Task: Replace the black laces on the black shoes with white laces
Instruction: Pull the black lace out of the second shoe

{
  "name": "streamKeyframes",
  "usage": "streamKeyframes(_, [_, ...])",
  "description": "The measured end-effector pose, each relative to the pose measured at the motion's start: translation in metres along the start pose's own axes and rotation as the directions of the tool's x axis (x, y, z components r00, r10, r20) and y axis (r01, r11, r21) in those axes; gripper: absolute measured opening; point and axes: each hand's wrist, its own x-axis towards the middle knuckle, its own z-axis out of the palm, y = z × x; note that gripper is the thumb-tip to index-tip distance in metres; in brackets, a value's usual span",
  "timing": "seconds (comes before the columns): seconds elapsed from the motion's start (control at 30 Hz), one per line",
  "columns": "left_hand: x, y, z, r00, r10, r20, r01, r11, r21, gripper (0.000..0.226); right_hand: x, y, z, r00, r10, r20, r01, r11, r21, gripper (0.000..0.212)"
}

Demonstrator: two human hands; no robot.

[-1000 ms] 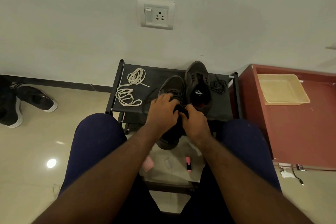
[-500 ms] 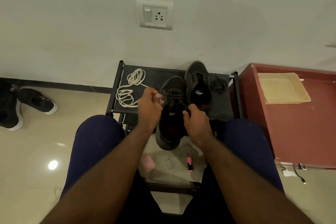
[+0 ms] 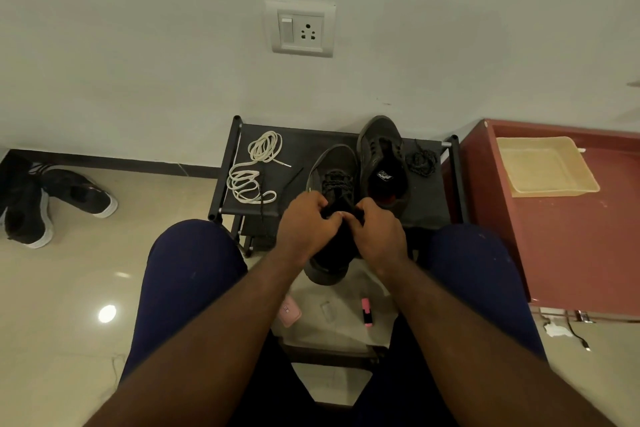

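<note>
Left hand [image 3: 308, 222]: fingers curled, gripping the near black shoe [image 3: 325, 163] at its throat, fingertips bunched just below the lacing. Right hand [image 3: 379, 232]: likewise curled onto the same shoe from the other side, thumb and fingertips meeting the left hand's over the tongue. Hidden by the knuckles whether lace or tongue sits in the pinch.

Near black shoe: toe on the black rack [image 3: 426, 198], heel hanging off the rack's front edge between the knees [image 3: 194, 270], clad in dark blue. Black lace [image 3: 337, 184] threaded through the eyelets ahead of the fingers. One thin black strand [image 3: 292, 178] trailing leftward over the rack top.

Second black shoe [image 3: 381, 163]: just beside the first on the right, touching it, toe toward the wall, opening up, eyelets bare. Loose black lace bundle [image 3: 420, 163] near its right side. White laces [image 3: 254, 166] in two loose coils on the rack's left half, apart from both shoes.

On the floor below: pink highlighter [image 3: 367, 312] and a small pink item [image 3: 289, 314]. Far left: pair of black shoes with white soles [image 3: 52, 204]. Right: red cabinet [image 3: 571, 246] bearing a beige tray [image 3: 588, 180]. On the wall above: switch socket [image 3: 301, 29].
</note>
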Motion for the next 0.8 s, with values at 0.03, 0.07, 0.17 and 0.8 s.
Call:
streamKeyframes(0.03, [-0.001, -0.002, 0.003, 1.000, 0.003, -0.010, -0.003, 1.000, 0.021, 0.031, 0.000, 0.000, 0.000, 1.000, -0.005, 0.003, 0.005, 1.000, -0.017, 0.033])
streamKeyframes(0.07, [-0.001, -0.004, 0.006, 1.000, 0.011, -0.024, -0.010, 0.999, 0.051, 0.028, 0.000, -0.001, 0.000, 1.000, -0.012, 0.006, 0.012, 0.999, -0.036, 0.031])
streamKeyframes(0.17, [0.004, -0.009, 0.005, 0.996, -0.027, -0.089, 0.031, 0.998, 0.046, 0.021, 0.001, 0.000, -0.002, 1.000, -0.002, -0.010, 0.002, 1.000, -0.023, 0.025])
streamKeyframes(0.8, [0.008, -0.026, -0.002, 0.999, -0.052, -0.010, 0.049, 0.983, -0.175, 0.014, 0.028, -0.034, 0.016, 0.908, -0.417, -0.020, 0.387, 0.857, -0.340, 0.017])
